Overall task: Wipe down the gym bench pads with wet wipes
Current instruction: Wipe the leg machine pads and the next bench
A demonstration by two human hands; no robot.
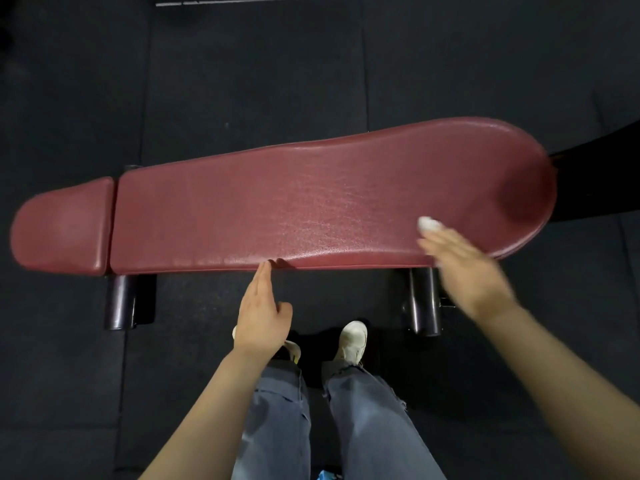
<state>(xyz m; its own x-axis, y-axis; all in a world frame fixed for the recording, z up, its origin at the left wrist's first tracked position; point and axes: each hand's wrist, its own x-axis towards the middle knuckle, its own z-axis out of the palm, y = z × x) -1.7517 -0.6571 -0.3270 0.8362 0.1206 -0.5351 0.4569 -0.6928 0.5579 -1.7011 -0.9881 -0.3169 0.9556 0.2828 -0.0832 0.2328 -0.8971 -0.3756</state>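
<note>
This place is a gym. A long red bench pad [311,206] with soft, shiny leather lies across the middle, and a shorter red seat pad [62,225] sits just beside its left end. Dark round metal legs [119,301] hold the bench up near its front edge. The floor [242,81] is made of big black rubber mats with thin lines where they meet.

pads [311,206]: grained red leather-like vinyl, slight sheen. legs [424,299]: glossy dark metal. floor [242,81]: matt, speckled rubber. jeans [367,424]: denim.
</note>
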